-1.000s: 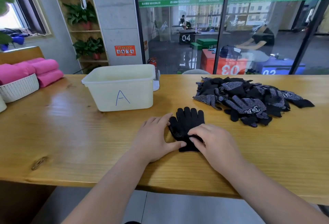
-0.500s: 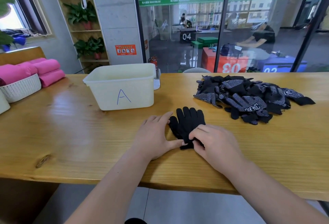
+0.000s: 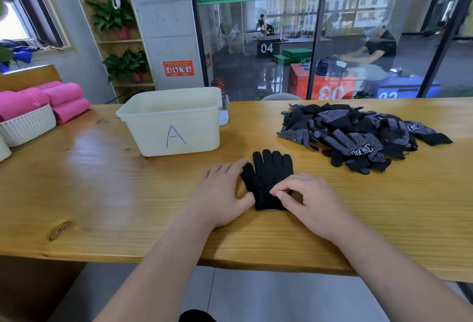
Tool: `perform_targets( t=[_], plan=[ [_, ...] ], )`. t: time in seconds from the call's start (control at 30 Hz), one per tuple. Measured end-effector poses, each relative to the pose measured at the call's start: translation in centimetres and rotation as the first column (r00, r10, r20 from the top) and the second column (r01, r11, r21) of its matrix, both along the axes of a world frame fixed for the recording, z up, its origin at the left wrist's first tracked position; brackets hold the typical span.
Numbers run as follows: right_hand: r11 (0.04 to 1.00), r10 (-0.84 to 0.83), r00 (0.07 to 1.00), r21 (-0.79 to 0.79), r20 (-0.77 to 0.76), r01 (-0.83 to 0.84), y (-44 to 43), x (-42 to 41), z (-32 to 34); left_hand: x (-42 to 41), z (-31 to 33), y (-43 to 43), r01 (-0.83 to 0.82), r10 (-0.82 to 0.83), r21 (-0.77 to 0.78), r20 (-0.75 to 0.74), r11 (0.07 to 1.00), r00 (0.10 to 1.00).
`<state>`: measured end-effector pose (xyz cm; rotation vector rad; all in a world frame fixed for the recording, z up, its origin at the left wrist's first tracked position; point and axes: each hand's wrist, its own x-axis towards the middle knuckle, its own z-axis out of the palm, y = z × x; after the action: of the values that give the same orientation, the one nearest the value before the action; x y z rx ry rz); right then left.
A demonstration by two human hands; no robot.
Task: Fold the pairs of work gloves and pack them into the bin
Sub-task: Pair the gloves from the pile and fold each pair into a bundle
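Note:
A black pair of work gloves [image 3: 268, 176] lies flat on the wooden table [image 3: 102, 193], fingers pointing away from me. My left hand [image 3: 221, 193] rests flat on the table beside its left edge, with the thumb touching the cuff. My right hand [image 3: 307, 199] pinches the glove's cuff between thumb and curled fingers. A pale plastic bin [image 3: 174, 122] marked "A" stands behind and to the left. A pile of black dotted gloves [image 3: 358, 132] lies at the right.
A white woven basket [image 3: 28, 124] with pink rolled towels [image 3: 58, 101] sits at the table's left end. A glass wall runs behind the table. The table's front edge is close to my forearms.
My right hand's fingers have curled up and now pinch the cuff, lifting it slightly. My left hand has stayed in place beside the glove.

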<state>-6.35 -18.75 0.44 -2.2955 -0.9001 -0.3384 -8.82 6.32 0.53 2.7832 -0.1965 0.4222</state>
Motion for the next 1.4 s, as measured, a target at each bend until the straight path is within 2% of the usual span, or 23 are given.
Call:
perform_targets(
  t=[0.23,0.3,0.4,0.5,0.6,0.83,1.03,1.17,1.27,1.4],
  plan=[
    [0.998,0.054,0.998,-0.012,-0.014,-0.054,-0.2,0.4,-0.1,0.1,-0.1,0.1,0.062,-0.062,0.01,-0.031,0.998,0.998],
    [0.997,0.074,0.997,-0.014,-0.038,-0.075,-0.8,0.4,0.2,-0.1,0.1,0.2,0.086,-0.086,-0.027,0.015,0.996,0.996],
    [0.997,0.074,0.995,-0.022,-0.071,-0.076,-2.1,0.6,0.5,-0.6,0.3,0.3,0.242,-0.223,-0.118,0.155,0.963,0.963],
    [0.998,0.063,0.995,-0.005,-0.081,-0.063,-2.7,0.7,0.5,-0.8,0.1,0.1,0.371,-0.35,-0.081,0.195,0.925,0.916],
    [0.998,0.068,0.995,-0.007,-0.073,-0.069,-2.6,0.6,0.4,-0.7,-0.1,-0.1,0.404,-0.382,-0.073,0.209,0.912,0.9],
    [0.999,0.022,0.998,-0.046,-0.057,-0.025,-2.5,0.5,0.5,-0.6,-0.1,-0.1,0.401,-0.379,-0.083,0.199,0.913,0.904],
    [0.999,0.024,0.999,-0.03,-0.046,-0.025,-2.4,0.3,0.5,-0.9,-0.1,-0.3,0.392,-0.361,-0.081,0.259,0.916,0.896],
    [0.999,0.016,0.999,-0.038,-0.041,-0.018,-2.3,0.2,0.6,-0.9,-0.1,-0.5,0.393,-0.37,-0.067,0.22,0.917,0.902],
    [0.998,0.015,0.999,-0.056,-0.035,-0.017,-2.2,-0.1,0.6,-0.8,-0.1,-0.4,0.309,-0.292,-0.07,0.192,0.948,0.937],
    [0.997,0.003,0.999,-0.077,-0.04,-0.006,-2.0,0.0,0.7,-0.6,-0.2,-0.5,0.149,-0.147,-0.035,0.054,0.988,0.988]
  ],
)
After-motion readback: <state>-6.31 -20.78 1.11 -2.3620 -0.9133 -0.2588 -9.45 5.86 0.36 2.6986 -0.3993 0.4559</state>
